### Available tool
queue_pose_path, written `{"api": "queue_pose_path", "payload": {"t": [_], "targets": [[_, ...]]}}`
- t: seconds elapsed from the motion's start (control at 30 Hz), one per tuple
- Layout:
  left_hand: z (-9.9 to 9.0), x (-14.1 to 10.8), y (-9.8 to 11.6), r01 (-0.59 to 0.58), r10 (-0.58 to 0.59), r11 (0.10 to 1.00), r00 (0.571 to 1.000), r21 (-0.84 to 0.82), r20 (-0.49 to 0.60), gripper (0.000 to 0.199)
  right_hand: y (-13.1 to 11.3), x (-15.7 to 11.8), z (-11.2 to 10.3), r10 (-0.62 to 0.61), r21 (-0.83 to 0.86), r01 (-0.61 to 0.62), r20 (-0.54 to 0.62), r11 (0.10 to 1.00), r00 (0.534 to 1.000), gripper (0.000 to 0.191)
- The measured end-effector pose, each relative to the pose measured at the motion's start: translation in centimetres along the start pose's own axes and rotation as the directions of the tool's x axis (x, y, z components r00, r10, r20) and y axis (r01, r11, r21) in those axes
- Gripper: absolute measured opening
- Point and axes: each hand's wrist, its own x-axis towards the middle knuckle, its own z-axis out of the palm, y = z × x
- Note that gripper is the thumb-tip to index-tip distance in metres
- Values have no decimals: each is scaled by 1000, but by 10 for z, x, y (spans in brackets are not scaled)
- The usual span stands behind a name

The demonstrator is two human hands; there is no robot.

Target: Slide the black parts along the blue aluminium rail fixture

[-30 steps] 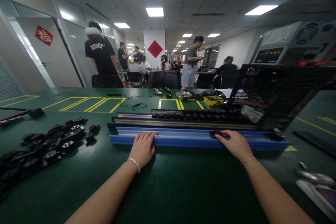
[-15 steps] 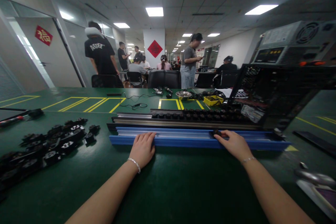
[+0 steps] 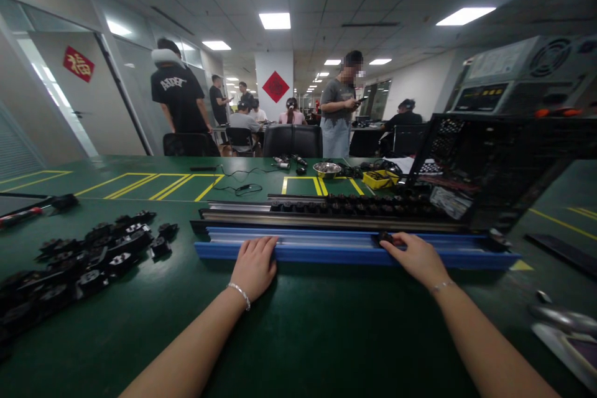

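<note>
A long blue channel rail (image 3: 326,255) lies across the green table in front of me. My left hand (image 3: 255,266) is closed over the near wall of its left part, fingers curled over the edge. Toward the rail's right part, my right hand (image 3: 415,256) pinches a small black part (image 3: 385,237) between thumb and fingers, inside the channel. The fingers partly cover that part. Another dark piece (image 3: 498,240) sits at the rail's right end. Behind the blue rail runs a black and silver rail (image 3: 326,219), and a row of black modules (image 3: 354,204) stands farther back.
Many loose black modules (image 3: 93,261) are heaped on the left. An open black computer case (image 3: 485,168) stands at the right, behind the rails. A metal bowl (image 3: 327,169), a yellow tray (image 3: 380,179) and cables lie at the back. Several people are beyond the table.
Both hands keep their places on the rail and the black part. In the background, the standing person in grey has shifted slightly.
</note>
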Motion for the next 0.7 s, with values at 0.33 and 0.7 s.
{"api": "queue_pose_path", "payload": {"t": [0.33, 0.7], "targets": [[1, 1, 0, -6, 6, 1000, 1000, 10, 5, 47, -1, 2, 4, -7, 3, 7, 26, 1000, 1000, 42], [0, 0, -1, 0, 0, 1000, 1000, 4, 14, 47, -4, 1, 10, -37, 8, 37, 9, 999, 999, 44]]}}
